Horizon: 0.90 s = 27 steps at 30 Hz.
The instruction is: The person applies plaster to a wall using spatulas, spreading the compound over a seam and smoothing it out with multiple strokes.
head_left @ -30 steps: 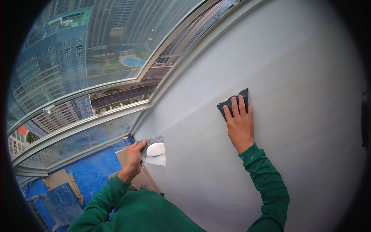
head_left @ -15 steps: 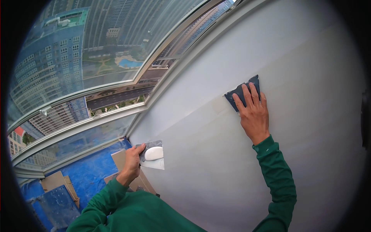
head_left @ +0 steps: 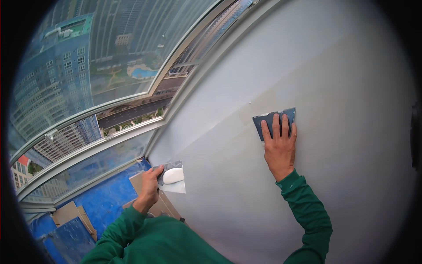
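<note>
My right hand [head_left: 280, 154] grips a dark, trapezoid-shaped putty knife [head_left: 269, 118], fingers spread over its blade, which lies against the wall [head_left: 228, 189]. Its far edge carries a little whitish residue. In my left hand [head_left: 148, 190], lower and to the left, is a flat metal plate [head_left: 178, 188], pinched at one corner with the thumb on top. A smooth mound of white putty [head_left: 173, 176] sits on that plate. A slanting border divides the wall between a brighter white band and a duller, beige-grey area; the knife is just on the duller side.
A framed glass window [head_left: 101, 53] fills the upper left, with tall buildings and a road far below. Blue sheeting [head_left: 107, 187] covers the floor, with cardboard pieces [head_left: 66, 213] and a blue panel [head_left: 70, 237] on it. A dark object [head_left: 415, 136] is at the right edge.
My right hand has drawn the putty knife down the wall and slightly left, and turned its blade more level. The left hand with the plate is nearly where it was.
</note>
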Each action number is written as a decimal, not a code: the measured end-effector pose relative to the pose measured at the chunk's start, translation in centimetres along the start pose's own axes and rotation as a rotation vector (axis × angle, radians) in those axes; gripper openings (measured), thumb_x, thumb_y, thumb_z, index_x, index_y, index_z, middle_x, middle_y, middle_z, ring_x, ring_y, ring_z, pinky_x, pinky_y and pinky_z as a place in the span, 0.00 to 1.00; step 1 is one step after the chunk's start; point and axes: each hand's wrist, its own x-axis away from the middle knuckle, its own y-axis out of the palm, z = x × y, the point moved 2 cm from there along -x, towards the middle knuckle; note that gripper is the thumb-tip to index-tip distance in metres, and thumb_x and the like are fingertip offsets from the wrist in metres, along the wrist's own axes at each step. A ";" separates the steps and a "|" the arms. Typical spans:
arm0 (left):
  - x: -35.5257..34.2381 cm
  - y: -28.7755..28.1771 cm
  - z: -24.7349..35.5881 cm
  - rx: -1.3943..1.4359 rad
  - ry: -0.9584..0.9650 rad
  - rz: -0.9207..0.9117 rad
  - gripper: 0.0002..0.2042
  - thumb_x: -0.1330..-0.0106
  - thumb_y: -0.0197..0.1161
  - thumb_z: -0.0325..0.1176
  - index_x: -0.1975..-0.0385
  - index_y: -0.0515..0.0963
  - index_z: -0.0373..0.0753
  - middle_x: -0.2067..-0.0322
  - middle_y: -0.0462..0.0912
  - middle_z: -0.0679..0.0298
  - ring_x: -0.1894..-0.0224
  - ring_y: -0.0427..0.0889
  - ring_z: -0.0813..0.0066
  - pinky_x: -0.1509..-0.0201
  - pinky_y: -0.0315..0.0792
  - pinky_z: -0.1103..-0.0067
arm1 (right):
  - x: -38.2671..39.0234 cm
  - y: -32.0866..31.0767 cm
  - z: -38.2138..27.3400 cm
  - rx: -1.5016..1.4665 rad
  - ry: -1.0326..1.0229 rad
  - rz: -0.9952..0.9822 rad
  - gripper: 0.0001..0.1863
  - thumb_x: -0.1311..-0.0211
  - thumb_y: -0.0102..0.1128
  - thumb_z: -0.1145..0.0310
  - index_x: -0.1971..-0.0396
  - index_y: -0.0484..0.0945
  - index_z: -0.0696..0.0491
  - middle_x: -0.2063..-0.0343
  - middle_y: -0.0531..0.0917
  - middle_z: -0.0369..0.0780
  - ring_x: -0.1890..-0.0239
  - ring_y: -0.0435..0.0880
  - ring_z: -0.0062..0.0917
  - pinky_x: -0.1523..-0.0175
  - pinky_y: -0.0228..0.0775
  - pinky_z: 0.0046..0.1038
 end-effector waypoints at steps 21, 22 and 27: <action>-1.7 -1.0 0.8 -0.029 -0.054 0.059 0.09 0.33 0.61 0.34 0.62 0.76 0.34 0.67 0.82 0.63 0.68 0.80 0.78 0.61 0.74 0.80 | -3.2 4.0 -12.0 -0.042 0.363 0.009 0.25 0.44 0.59 0.67 0.47 0.73 0.61 0.46 0.71 0.48 0.50 0.72 0.40 0.55 0.62 0.38; -1.9 -0.9 0.8 -0.031 -0.056 0.060 0.09 0.33 0.61 0.33 0.62 0.76 0.34 0.67 0.82 0.63 0.68 0.81 0.77 0.61 0.74 0.80 | -2.7 4.4 -13.1 -0.059 0.373 -0.021 0.26 0.44 0.58 0.67 0.46 0.73 0.61 0.45 0.71 0.48 0.49 0.72 0.41 0.54 0.62 0.39; -3.4 -1.4 0.9 -0.030 -0.043 0.086 0.09 0.33 0.61 0.33 0.62 0.76 0.33 0.67 0.82 0.62 0.67 0.81 0.76 0.61 0.75 0.79 | -0.9 7.6 -18.5 -0.100 0.334 -0.143 0.28 0.44 0.58 0.65 0.42 0.72 0.59 0.41 0.67 0.47 0.44 0.68 0.39 0.52 0.62 0.40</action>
